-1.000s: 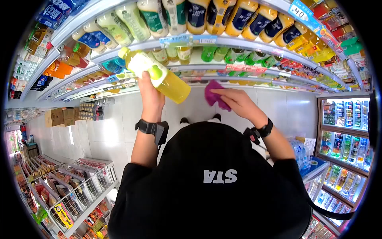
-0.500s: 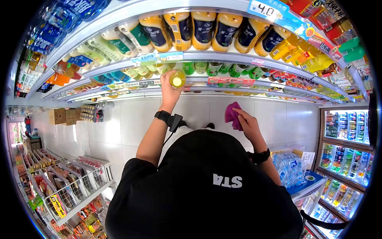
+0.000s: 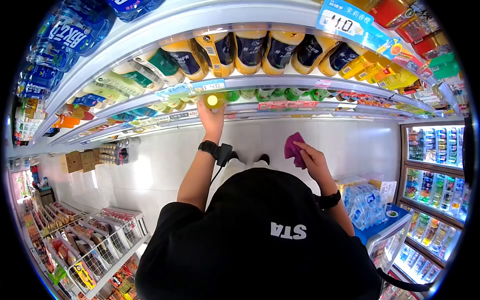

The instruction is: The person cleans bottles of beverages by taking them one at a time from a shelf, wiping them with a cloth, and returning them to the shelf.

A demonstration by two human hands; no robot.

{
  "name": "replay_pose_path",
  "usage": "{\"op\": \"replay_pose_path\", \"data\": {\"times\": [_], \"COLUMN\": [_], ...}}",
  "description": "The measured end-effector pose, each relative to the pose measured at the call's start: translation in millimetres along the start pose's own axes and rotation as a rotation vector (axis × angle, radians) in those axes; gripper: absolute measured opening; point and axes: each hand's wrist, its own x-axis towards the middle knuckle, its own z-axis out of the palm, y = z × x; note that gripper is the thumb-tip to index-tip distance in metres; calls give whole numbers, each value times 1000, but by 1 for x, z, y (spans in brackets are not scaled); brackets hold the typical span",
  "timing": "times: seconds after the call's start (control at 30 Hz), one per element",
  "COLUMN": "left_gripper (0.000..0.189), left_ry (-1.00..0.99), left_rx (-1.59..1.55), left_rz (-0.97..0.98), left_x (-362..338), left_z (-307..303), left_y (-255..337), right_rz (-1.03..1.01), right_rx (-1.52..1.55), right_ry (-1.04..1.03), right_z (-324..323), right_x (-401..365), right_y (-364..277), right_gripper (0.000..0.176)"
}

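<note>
My left hand point(image 3: 212, 121) is wrapped round a drink bottle point(image 3: 215, 101) with a pale yellow cap, seen from above. The bottle is at the front of a lower shelf, beside a row of green bottles point(image 3: 280, 94); whether its base rests on the shelf is hidden. In my right hand point(image 3: 312, 156) a crumpled purple cloth point(image 3: 295, 149) is pinched between thumb and fingers, held over the floor away from the shelf. On the shelf above stand orange-yellow bottles with dark blue labels point(image 3: 251, 50).
Price tags point(image 3: 344, 22) hang along the shelf edges. Water packs point(image 3: 364, 205) sit on a blue-topped unit at right, near glass-door fridges point(image 3: 434, 147). Cardboard boxes point(image 3: 72, 162) stand on the floor at left. A wire rack point(image 3: 107, 235) of packaged snacks is behind left.
My left hand and the bottle have shifted slightly left and in toward the lower shelf. My right hand still holds the cloth, a little lower in view. The camera view has tilted.
</note>
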Motion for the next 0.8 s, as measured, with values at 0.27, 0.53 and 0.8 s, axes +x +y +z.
{"op": "replay_pose_path", "data": {"times": [0.27, 0.53, 0.8], "left_gripper": [72, 53, 41], "left_ry": [19, -21, -19], "left_rx": [415, 450, 481], "left_rz": [130, 46, 103], "left_x": [8, 10, 24], "left_z": [0, -9, -18], "left_y": [18, 29, 25], "right_rz": [31, 26, 8], "right_rx": [-8, 33, 7], "right_ry": [30, 26, 19], "right_z": [-6, 0, -1], "right_x": [3, 3, 8], "right_y": [-10, -1, -8], "right_gripper": [31, 30, 29]}}
